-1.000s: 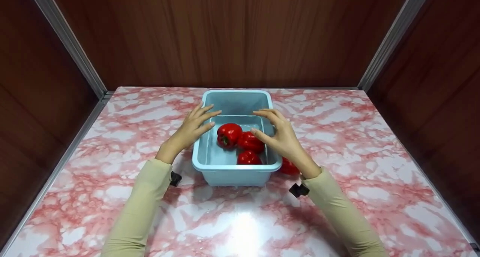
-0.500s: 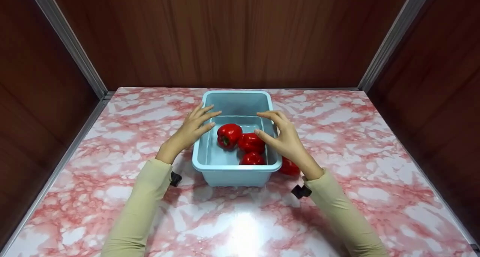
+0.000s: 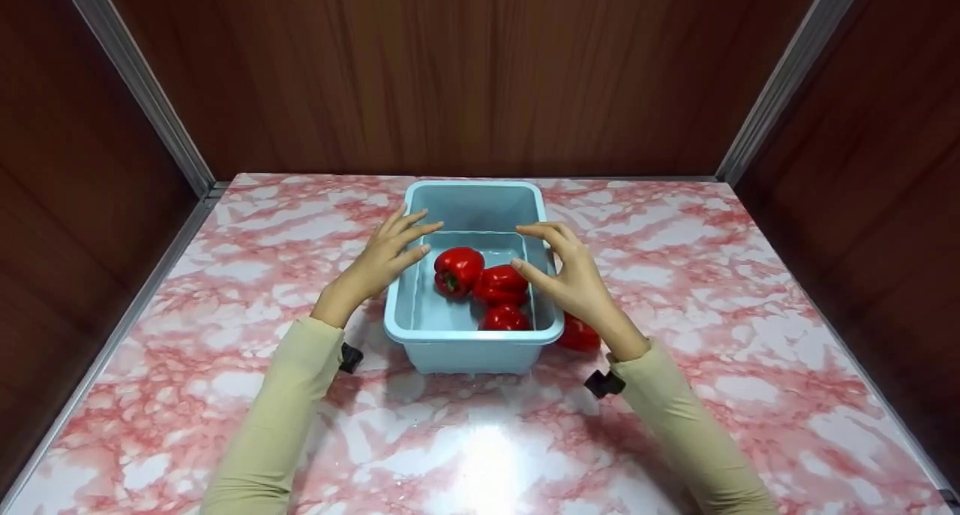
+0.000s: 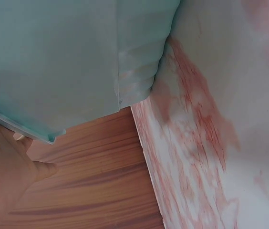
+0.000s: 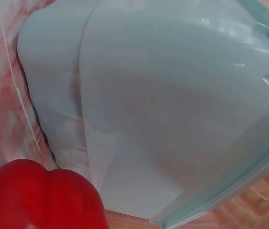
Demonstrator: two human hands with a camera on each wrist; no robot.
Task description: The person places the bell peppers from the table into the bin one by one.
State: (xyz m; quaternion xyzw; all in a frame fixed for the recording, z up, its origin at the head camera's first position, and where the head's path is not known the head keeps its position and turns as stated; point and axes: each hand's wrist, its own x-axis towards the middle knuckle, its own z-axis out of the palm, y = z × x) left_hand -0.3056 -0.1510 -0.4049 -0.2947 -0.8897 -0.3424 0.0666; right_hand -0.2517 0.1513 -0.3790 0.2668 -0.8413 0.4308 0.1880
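A light blue plastic bin (image 3: pixel 471 336) stands on the marbled table. Inside it lie three red bell peppers: one with its green stem showing (image 3: pixel 458 272), a second pepper (image 3: pixel 501 284) beside it, and a third pepper (image 3: pixel 505 317) partly behind the near rim. My left hand (image 3: pixel 381 258) is at the bin's left rim, fingers spread and empty. Over the right rim is my right hand (image 3: pixel 574 275), thumb and fingers apart with nothing between them. Outside the bin, under my right wrist, another red bell pepper (image 5: pixel 44 198) rests against the table, partly hidden in the head view.
The table (image 3: pixel 247 395) has a red and white marbled top. Brown wood-grain panels (image 3: pixel 480 72) close off the back and both sides, with grey metal strips at the corners. A small black device (image 3: pixel 604 383) sits at my right wrist, another (image 3: pixel 350 358) at my left.
My right hand has shifted slightly to the right. In the bin, the nearest pepper has rolled a little to the right and the one behind it has moved slightly. My left hand has stayed put.
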